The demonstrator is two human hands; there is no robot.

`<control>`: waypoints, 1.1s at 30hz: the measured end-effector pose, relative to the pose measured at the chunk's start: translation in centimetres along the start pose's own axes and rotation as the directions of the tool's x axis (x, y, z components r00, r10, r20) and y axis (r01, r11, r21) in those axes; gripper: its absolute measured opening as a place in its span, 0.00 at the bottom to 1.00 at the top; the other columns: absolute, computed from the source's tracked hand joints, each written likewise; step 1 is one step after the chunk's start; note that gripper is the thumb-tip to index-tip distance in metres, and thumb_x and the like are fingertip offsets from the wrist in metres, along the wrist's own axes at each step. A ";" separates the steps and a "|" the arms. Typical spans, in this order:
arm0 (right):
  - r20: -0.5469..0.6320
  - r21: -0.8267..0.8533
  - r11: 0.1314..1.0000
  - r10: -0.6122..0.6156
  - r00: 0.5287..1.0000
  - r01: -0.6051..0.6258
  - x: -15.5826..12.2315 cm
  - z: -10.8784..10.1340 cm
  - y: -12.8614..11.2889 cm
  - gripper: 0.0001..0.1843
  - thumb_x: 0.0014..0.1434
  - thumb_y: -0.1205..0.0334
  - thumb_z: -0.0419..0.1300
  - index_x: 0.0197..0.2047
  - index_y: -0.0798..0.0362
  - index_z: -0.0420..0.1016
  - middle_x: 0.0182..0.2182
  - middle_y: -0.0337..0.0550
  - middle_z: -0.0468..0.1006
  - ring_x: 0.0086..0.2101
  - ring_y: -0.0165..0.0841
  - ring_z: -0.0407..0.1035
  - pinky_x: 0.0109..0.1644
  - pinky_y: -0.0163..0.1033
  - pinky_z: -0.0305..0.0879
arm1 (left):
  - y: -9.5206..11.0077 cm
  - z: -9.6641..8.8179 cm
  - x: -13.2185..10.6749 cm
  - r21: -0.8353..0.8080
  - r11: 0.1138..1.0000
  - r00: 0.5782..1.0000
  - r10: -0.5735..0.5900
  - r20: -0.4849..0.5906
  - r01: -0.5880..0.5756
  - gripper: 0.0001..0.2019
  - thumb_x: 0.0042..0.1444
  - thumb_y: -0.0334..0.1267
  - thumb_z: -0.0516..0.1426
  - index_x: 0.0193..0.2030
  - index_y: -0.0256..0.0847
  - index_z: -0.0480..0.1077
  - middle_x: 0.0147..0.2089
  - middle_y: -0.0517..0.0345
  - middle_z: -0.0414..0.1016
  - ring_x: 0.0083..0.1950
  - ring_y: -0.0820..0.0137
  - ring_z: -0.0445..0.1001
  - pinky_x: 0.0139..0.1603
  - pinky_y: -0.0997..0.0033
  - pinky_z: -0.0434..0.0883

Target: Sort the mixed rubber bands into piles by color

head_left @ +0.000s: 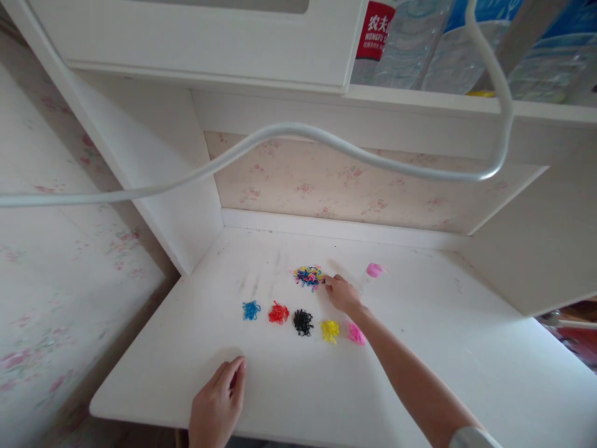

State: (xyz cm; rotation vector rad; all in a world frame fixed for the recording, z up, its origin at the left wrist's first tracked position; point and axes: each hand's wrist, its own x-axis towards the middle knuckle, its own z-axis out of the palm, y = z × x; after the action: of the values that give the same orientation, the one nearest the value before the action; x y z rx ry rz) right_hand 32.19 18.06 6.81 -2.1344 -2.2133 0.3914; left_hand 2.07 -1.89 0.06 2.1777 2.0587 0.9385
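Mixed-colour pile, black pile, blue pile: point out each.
Mixed-colour pile (308, 275): head view, middle of the heap.
Black pile (303, 322): head view, middle of the pile.
Blue pile (250, 310): head view, middle of the pile.

Pink pile partly behind the right forearm, bottles cut off at top.

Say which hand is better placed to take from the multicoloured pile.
Probably the right hand: its fingertips are at the multicoloured pile, while the left hand is farther off, near the desk's front edge.
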 end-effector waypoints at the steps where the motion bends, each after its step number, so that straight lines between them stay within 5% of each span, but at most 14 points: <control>1: 0.000 -0.010 1.000 -0.005 1.000 0.005 0.3 0.2 0.0 0.16 0.64 0.58 0.50 0.54 0.49 0.67 0.46 0.45 0.73 0.40 0.32 0.71 0.43 0.40 0.66 | 0.0 0.0 0.0 0.012 1.000 1.000 0.011 0.002 -0.011 0.10 0.62 0.41 0.49 0.43 0.45 0.69 0.34 0.62 0.77 0.31 0.74 0.76 0.30 0.78 0.69; 5: -0.027 -0.028 0.999 -0.022 0.999 0.022 0.4 0.6 0.2 0.16 0.64 0.53 0.52 0.48 0.54 0.70 0.45 0.43 0.73 0.40 0.31 0.69 0.45 0.43 0.66 | 0.1 -0.1 0.0 0.053 0.998 0.999 0.032 0.005 -0.032 0.09 0.62 0.40 0.49 0.43 0.45 0.69 0.33 0.61 0.77 0.31 0.74 0.76 0.32 0.76 0.68; 17: -0.187 0.040 0.990 -0.123 0.975 0.133 -2.9 -0.2 0.5 0.18 0.66 0.56 0.45 0.44 0.46 0.76 0.39 0.40 0.76 0.38 0.29 0.71 0.41 0.31 0.60 | 0.9 -0.4 0.2 0.100 0.995 0.999 0.028 0.025 -0.030 0.09 0.61 0.39 0.50 0.40 0.46 0.71 0.29 0.63 0.75 0.28 0.75 0.74 0.29 0.75 0.64; 25: -0.128 0.047 0.923 -0.373 0.919 0.381 -8.3 0.4 -3.9 0.17 0.66 0.55 0.45 0.43 0.41 0.75 0.38 0.35 0.75 0.34 0.26 0.71 0.37 0.29 0.60 | 1.3 -0.7 0.4 0.104 0.994 0.999 0.021 0.043 -0.025 0.09 0.61 0.39 0.50 0.40 0.46 0.71 0.30 0.62 0.75 0.29 0.74 0.75 0.30 0.75 0.65; 33: 0.035 -0.120 0.914 -0.386 0.922 0.388 -8.7 -0.1 -4.6 0.16 0.63 0.62 0.46 0.44 0.41 0.74 0.40 0.36 0.75 0.32 0.27 0.71 0.30 0.30 0.57 | 1.6 -1.0 0.6 0.119 0.993 0.997 0.017 0.070 -0.026 0.11 0.62 0.38 0.48 0.39 0.46 0.72 0.28 0.61 0.75 0.28 0.74 0.74 0.28 0.77 0.65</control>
State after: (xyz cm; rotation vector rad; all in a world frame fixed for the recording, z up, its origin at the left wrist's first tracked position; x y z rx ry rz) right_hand 28.14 9.32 9.09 -1.6757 -2.6491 0.2468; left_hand 3.11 -1.97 1.80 2.2590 2.1161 0.7490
